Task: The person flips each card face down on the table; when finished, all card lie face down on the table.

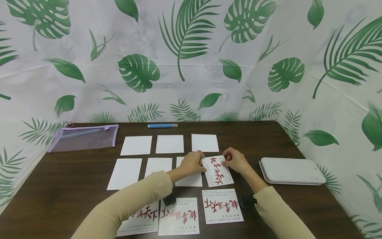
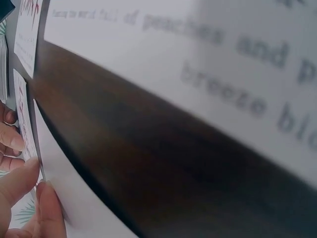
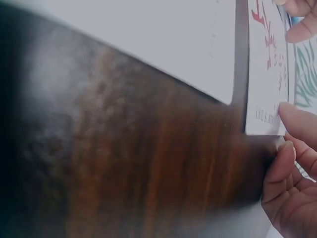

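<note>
A white card with red Chinese calligraphy [image 1: 217, 177] is between both hands, its writing running lengthwise away from me. My left hand [image 1: 192, 162] pinches its left edge, thumb and finger also showing in the left wrist view. My right hand [image 1: 237, 161] holds its upper right edge; in the right wrist view the fingertips [image 3: 292, 119] are at a corner of the card. A blank white card [image 1: 189, 179] lies partly beneath my left hand and forearm. Nearer to me lie three more calligraphy cards, one at right [image 1: 222, 206], one in the middle [image 1: 179, 224], one partly hidden by my left sleeve.
Blank white cards [image 1: 136, 145] lie in two rows on the dark wooden table [image 1: 74, 179]. Behind them is a blue marker [image 1: 162, 126]. A purple mesh zip pouch [image 1: 86, 139] lies at back left, a white flat case [image 1: 292, 171] at right. A leaf-print cloth [image 1: 185, 89] hangs behind.
</note>
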A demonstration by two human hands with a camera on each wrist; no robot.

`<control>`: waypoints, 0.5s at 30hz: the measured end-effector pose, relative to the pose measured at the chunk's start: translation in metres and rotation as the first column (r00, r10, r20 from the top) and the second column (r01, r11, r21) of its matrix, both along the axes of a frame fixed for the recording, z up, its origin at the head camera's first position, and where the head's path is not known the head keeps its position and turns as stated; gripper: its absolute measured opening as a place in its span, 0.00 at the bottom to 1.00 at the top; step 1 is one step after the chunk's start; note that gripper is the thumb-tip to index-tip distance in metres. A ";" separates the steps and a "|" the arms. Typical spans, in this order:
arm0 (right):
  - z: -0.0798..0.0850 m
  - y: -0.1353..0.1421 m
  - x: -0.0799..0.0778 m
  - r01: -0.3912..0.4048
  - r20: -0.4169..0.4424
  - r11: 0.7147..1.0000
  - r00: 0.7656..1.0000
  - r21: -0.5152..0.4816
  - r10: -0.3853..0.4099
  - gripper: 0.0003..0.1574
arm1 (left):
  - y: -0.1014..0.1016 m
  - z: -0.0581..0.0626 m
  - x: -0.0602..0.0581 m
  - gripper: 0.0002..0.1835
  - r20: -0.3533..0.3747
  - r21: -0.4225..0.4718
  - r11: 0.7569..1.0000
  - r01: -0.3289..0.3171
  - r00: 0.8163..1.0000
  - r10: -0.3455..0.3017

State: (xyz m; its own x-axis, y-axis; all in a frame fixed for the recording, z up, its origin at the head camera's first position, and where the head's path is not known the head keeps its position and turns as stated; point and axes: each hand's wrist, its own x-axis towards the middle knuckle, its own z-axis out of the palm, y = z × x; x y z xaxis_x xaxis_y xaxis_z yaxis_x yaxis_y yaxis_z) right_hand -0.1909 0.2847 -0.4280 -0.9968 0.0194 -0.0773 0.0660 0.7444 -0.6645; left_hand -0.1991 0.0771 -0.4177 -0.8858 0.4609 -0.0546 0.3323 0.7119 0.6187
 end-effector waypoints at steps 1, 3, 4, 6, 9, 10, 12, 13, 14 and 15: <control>0.000 0.000 0.000 0.003 0.004 1.000 1.000 -0.003 -0.003 0.18 | 0.000 0.001 0.000 0.25 -0.002 -0.005 1.000 0.001 1.000 -0.001; -0.001 0.002 -0.001 0.003 -0.005 1.000 1.000 -0.005 -0.003 0.18 | 0.001 0.002 0.001 0.25 -0.001 -0.010 1.000 -0.001 1.000 0.001; -0.001 0.003 0.000 0.002 -0.016 1.000 1.000 -0.020 -0.002 0.17 | 0.001 0.002 0.001 0.24 -0.006 -0.013 1.000 0.000 1.000 0.000; -0.001 0.005 0.001 -0.011 -0.057 0.998 0.998 -0.068 0.007 0.16 | 0.001 0.003 0.002 0.24 -0.020 -0.014 1.000 0.002 1.000 -0.002; -0.003 0.009 0.006 -0.064 -0.131 0.979 0.991 -0.195 0.039 0.13 | 0.002 0.004 0.003 0.26 -0.028 -0.009 1.000 0.003 1.000 -0.003; -0.003 0.010 0.007 -0.081 -0.143 0.969 0.989 -0.235 0.048 0.13 | 0.002 0.004 0.004 0.26 -0.033 -0.006 1.000 0.003 0.999 -0.003; -0.002 0.012 0.009 -0.104 -0.156 0.952 0.986 -0.289 0.061 0.12 | 0.002 0.004 0.004 0.27 -0.045 -0.004 1.000 -0.001 0.999 0.001; -0.002 0.013 0.010 -0.096 -0.141 0.945 0.988 -0.311 0.054 0.12 | 0.002 0.005 0.005 0.26 -0.058 0.001 1.000 -0.003 0.998 0.003; 0.000 0.013 0.010 -0.086 -0.131 0.942 0.990 -0.326 0.045 0.12 | 0.002 0.004 0.005 0.25 -0.074 0.012 1.000 -0.003 0.997 0.004; 0.001 0.014 0.010 -0.072 -0.119 0.937 0.992 -0.340 0.033 0.12 | 0.002 0.004 0.005 0.24 -0.093 0.035 0.999 -0.003 0.996 0.006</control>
